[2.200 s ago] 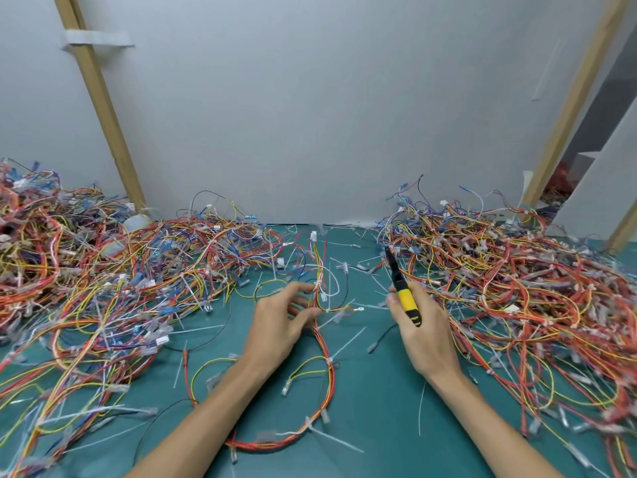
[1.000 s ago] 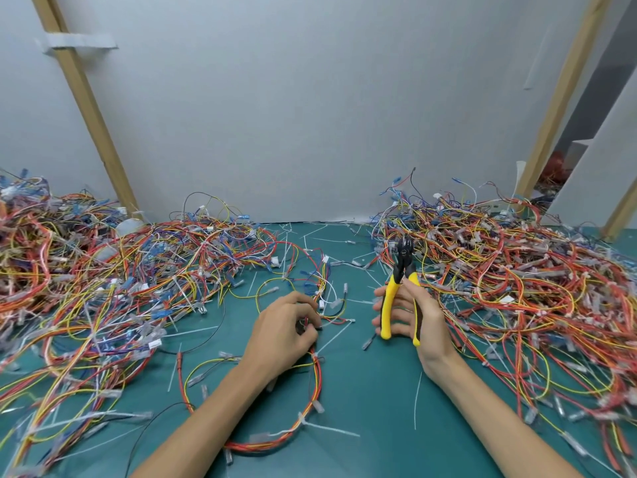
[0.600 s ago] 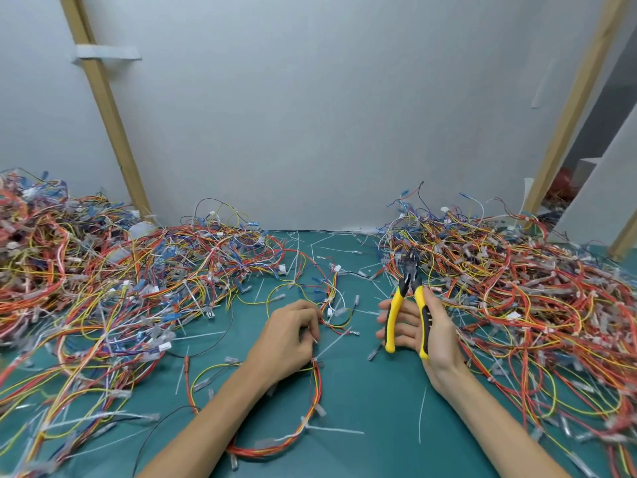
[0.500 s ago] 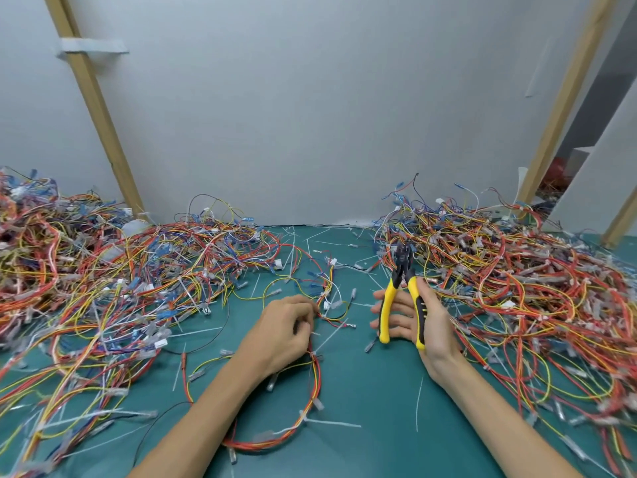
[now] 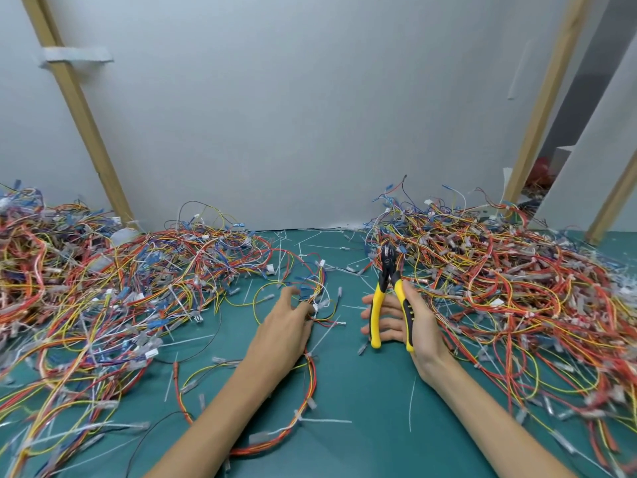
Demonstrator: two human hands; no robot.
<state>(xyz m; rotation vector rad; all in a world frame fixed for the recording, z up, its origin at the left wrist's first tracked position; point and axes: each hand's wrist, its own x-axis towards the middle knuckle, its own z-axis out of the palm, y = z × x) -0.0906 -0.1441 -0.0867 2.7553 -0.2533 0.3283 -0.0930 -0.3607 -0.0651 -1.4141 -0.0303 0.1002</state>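
A looped wire harness [image 5: 305, 401] of red, orange and yellow wires with white cable ties lies on the green mat [image 5: 362, 426] in front of me. My left hand [image 5: 284, 327] rests over its upper end, fingers stretched forward and touching the wires near a white connector [image 5: 316, 307]. My right hand [image 5: 410, 322] holds a pair of yellow-handled cutters [image 5: 389, 298] upright, jaws pointing away from me, handles spread apart in my palm. The cutters are to the right of the harness and touch no wire.
A large tangle of coloured wires [image 5: 103, 288] fills the left of the mat and another wire pile [image 5: 510, 291] fills the right. Cut white tie ends [image 5: 325, 420] are scattered between them. A grey wall [image 5: 310, 115] with wooden struts [image 5: 79, 108] stands behind.
My left hand was curled on the harness end; its fingers now stretch forward over the wires. The cutters went from lying in my fist to standing upright with handles spread.
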